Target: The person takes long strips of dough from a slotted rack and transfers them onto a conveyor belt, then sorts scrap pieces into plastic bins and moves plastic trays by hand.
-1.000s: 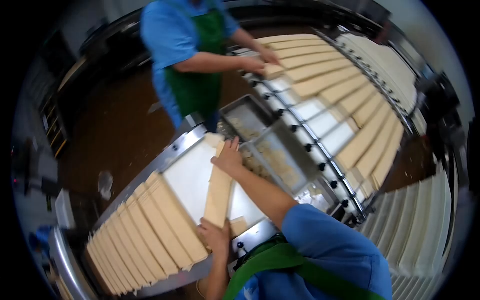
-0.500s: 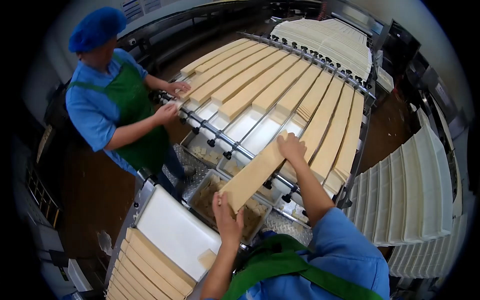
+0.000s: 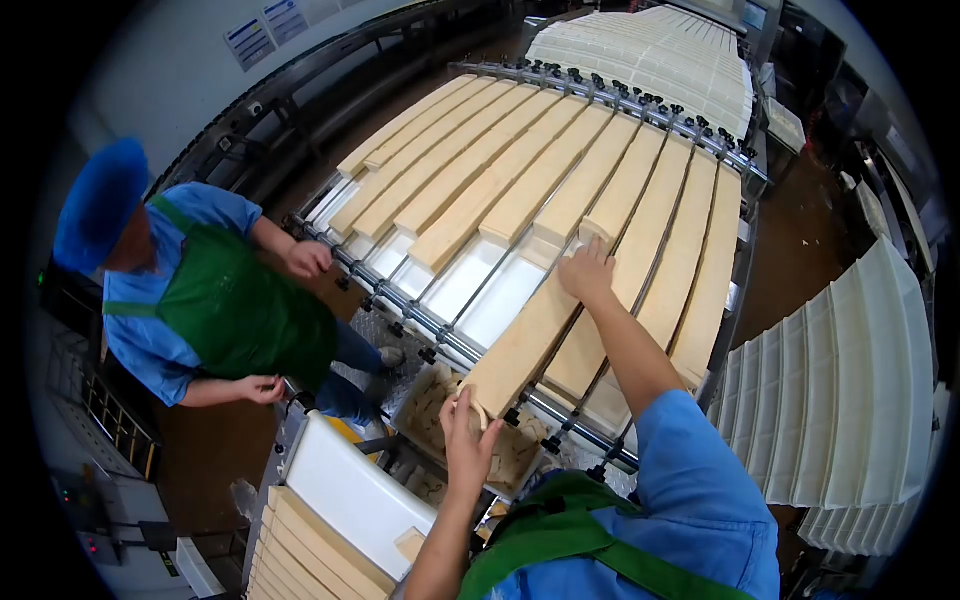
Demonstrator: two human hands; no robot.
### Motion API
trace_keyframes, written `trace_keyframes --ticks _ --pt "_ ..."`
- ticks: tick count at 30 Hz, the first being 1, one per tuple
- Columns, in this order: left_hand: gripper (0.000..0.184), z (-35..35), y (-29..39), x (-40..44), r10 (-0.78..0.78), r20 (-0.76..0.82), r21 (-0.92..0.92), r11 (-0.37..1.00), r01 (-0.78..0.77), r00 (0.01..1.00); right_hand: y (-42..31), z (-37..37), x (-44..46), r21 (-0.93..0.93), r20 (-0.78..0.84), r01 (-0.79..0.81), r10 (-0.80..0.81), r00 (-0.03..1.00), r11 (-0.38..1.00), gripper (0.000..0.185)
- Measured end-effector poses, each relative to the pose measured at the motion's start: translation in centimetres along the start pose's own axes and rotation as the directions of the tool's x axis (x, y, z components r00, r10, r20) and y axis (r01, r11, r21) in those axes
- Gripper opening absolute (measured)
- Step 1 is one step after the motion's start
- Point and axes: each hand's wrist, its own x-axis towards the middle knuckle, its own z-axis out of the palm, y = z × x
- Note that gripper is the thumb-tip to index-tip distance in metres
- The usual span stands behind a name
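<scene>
A long row of thin, pale, wafer-like sheets (image 3: 520,340) lies pressed together between my two hands. At its near end, my left hand (image 3: 468,445) curls around the last sheets, some of which bend away from the row. My right hand (image 3: 588,272) grips the far end, its fingers close to the end of another row (image 3: 625,180) in the lane beyond. The held row slants over the metal rail (image 3: 455,342) at the table's near edge. More such rows (image 3: 560,170) lie side by side in lanes on the white table.
A co-worker (image 3: 215,290) in a blue cap and green apron stands at the left, hands apart. Below the rail sits a bin (image 3: 425,400) of broken pieces. A white belt (image 3: 345,470) carries more rows (image 3: 310,545) at lower left. Ribbed white trays (image 3: 830,400) stand at right.
My hands have brought the row forward and right, down onto the lanes. The co-worker's hands have left the rows, and the co-worker has shifted left in view. My view has turned slightly.
</scene>
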Motion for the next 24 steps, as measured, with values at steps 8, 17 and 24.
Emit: trace_keyframes --ticks 8,17,24 --pt "0.071 3.2 0.6 1.8 -0.026 0.011 0.049 0.998 0.025 1.0 1.2 -1.2 1.1 -0.004 0.014 0.075 -0.074 0.997 0.997 0.042" --pt "0.07 4.1 1.4 2.4 -0.032 0.004 0.066 0.997 0.032 0.999 2.2 -2.6 0.4 0.063 -0.021 0.086 -0.084 0.996 0.994 0.049" --pt "0.069 5.8 1.4 3.7 -0.008 0.026 0.075 0.997 0.006 1.0 1.4 -4.1 -1.1 0.045 -0.074 0.21 -0.207 0.976 0.977 0.045"
